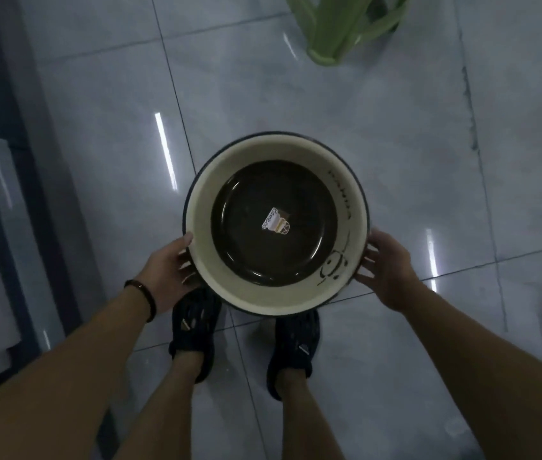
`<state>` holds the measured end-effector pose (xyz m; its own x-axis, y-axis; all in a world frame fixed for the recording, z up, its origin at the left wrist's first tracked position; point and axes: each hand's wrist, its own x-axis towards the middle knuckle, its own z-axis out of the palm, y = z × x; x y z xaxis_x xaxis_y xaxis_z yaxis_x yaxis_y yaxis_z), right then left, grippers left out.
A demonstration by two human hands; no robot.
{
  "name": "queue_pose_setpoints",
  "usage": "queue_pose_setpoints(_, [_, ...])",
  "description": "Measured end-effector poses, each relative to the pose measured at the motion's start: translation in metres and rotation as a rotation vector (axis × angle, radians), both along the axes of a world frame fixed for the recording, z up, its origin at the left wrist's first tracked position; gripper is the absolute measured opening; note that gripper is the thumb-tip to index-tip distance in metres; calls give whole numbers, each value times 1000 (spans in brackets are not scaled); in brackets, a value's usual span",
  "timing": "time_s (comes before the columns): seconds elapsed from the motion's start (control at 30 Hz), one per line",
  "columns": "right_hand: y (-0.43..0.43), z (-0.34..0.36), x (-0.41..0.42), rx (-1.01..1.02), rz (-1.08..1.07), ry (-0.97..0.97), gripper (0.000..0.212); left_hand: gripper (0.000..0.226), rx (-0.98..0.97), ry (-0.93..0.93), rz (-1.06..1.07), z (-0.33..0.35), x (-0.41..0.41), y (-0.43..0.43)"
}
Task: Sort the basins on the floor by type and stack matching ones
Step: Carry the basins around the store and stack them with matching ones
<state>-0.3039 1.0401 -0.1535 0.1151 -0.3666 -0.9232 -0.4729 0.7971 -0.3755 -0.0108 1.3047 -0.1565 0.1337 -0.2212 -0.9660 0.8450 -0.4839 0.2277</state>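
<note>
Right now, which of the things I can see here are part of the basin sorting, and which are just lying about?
Part of the job:
- the basin, cream inside with a dark bottom
- the left hand and right hand at its sides

Just lying about:
- the green stool at the top
- the dark frame along the left
- the tiled floor

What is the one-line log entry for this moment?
object: round cream dark-bottomed plastic basin | state: held above black shoes | left grip: grips rim | right grip: presses side
</note>
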Motion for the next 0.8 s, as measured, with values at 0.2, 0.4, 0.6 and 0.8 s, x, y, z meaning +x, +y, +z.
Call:
queue_pose_setpoints(0.2, [-8,-62,-24,101,-91,-212,43,88,-190,0,-145,-56,37,5])
queue_pose_setpoints(0.4, [0,-67,-22,98,-94,-330,55,88,-266,25,-195,-59,40,-16])
queue_pose_setpoints(0.6, [9,0,-25,106,-105,-258,86,46,-240,-5,-184,8,34,-38])
queue_pose_setpoints(0.8, [-1,160,-60,29,-267,-200,94,79,-289,17,-353,162,37,-94])
